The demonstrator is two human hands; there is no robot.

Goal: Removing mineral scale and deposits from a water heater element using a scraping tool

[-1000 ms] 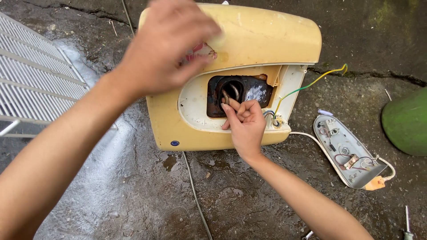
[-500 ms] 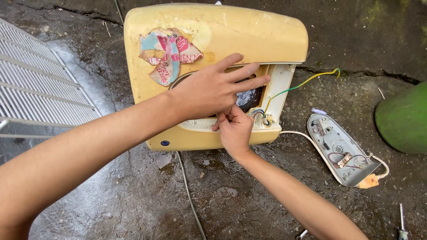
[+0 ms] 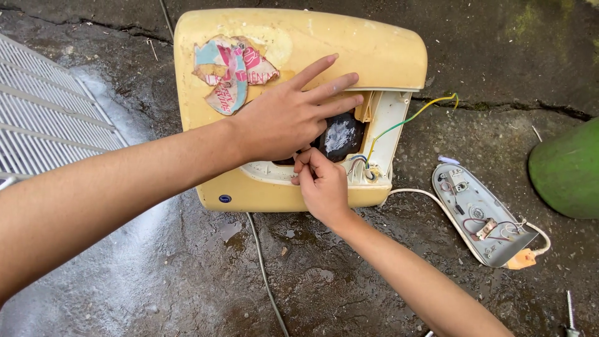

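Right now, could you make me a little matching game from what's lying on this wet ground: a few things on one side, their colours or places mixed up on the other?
Things:
1. appliance housing
2. grille
3. opened cover with wiring
4. torn sticker

Descriptions:
A. far left, pale slats
B. pink and blue, on the housing
C. yellowed cream, under both hands
D. grey, right of the housing

Pairs: 1-C, 2-A, 3-D, 4-B

One head-worn view looks steeply down, close over the yellow housing [image 3: 299,56]; wet ground [image 3: 187,274] fills the rest.
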